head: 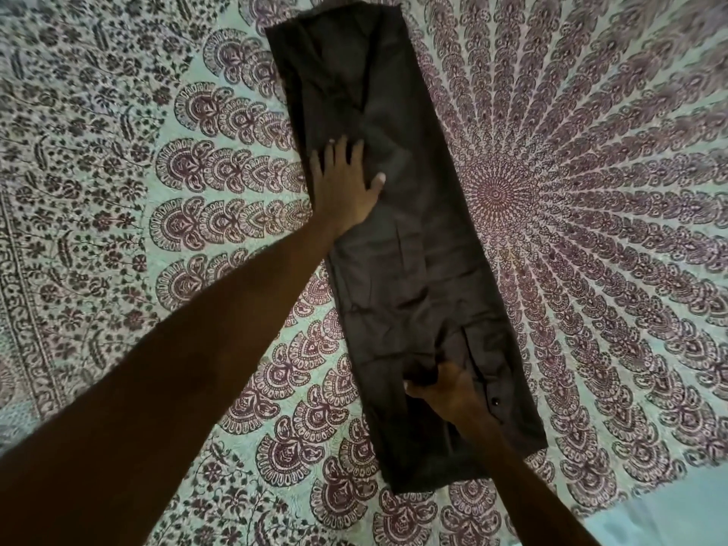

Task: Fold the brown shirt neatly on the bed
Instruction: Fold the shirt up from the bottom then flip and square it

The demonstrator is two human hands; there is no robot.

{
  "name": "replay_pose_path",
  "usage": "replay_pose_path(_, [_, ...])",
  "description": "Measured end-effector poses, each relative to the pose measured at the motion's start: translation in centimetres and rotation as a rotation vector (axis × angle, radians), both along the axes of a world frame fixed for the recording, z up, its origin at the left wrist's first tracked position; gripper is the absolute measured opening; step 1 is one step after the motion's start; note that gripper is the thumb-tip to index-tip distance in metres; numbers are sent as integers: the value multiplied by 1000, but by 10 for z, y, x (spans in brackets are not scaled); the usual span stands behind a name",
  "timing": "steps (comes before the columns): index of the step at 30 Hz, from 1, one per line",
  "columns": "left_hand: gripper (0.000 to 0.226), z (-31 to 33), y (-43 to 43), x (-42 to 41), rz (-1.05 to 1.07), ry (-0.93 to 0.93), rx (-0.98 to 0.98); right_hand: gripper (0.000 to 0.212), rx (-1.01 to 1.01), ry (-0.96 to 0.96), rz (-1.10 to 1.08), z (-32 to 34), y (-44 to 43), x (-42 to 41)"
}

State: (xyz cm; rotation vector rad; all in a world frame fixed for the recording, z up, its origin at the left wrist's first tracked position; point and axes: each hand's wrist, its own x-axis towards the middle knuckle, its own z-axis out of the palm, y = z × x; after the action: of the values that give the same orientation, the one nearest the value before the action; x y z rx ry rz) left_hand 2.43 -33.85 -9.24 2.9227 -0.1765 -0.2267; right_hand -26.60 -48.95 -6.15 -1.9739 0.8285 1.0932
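The brown shirt (398, 214) lies on the bed, already folded lengthwise into one long narrow strip. The strip runs from the far edge of the view down toward the near right, slightly slanted. Its far end shows an overlapping flap with a diagonal edge; the near end is squared off. The fabric carries shallow creases across its middle and lower parts. A small dark button (497, 401) sits near the right edge of the lower part.

The left hand (346, 179) rests flat on the strip's left edge, about midway along, palm down. Its fingers are spread apart and hold nothing; the thumb points toward the strip's centre. The bare forearm reaches in from the lower left.

The right hand (441, 388) is on the lower part of the strip. Its grip is closed on a bunched fold of the shirt cloth, thumb and fingers pinched together. Its forearm enters from the lower right corner.

Under the shirt, the bed is covered by a patterned bedsheet (591, 191), pale with a dark maroon mandala design whose centre lies just beside the strip's right edge. A plain pale patch (677, 518) shows at the lower right corner
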Motion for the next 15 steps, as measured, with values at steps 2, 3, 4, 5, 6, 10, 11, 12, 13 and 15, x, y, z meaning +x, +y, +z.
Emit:
replay_pose_path(2, [74,-6,0,5,1,55,-26,49,-5,-14,6,-5,0,0])
replay_pose_path(3, [76,-6,1,11,32,59,-57,48,-8,-24,17,-6,-1,0])
replay_pose_path(4, [79,-4,3,18,72,63,-79,46,-9,-18,25,-6,-2,0])
replay_pose_path(5, [82,-2,4,26,112,97,-97,45,-8,-20,29,-7,-2,0])
replay_pose_path(6, [86,0,7,33,131,138,-97,44,-6,-8,36,-7,-3,0])
replay_pose_path(10, [101,4,21,57,116,166,-25,43,-12,19,85,-6,-3,4])
replay_pose_path(11, [104,4,23,62,116,183,-30,43,-29,16,108,-5,-2,6])
replay_pose_path(12, [107,4,26,67,107,190,-28,44,-26,27,112,-3,-2,7])
replay_pose_path(13, [110,4,26,72,97,192,-18,44,-17,19,122,-4,-2,8])
replay_pose_path(15, [113,4,26,81,78,213,-18,45,-18,27,149,5,-2,14])
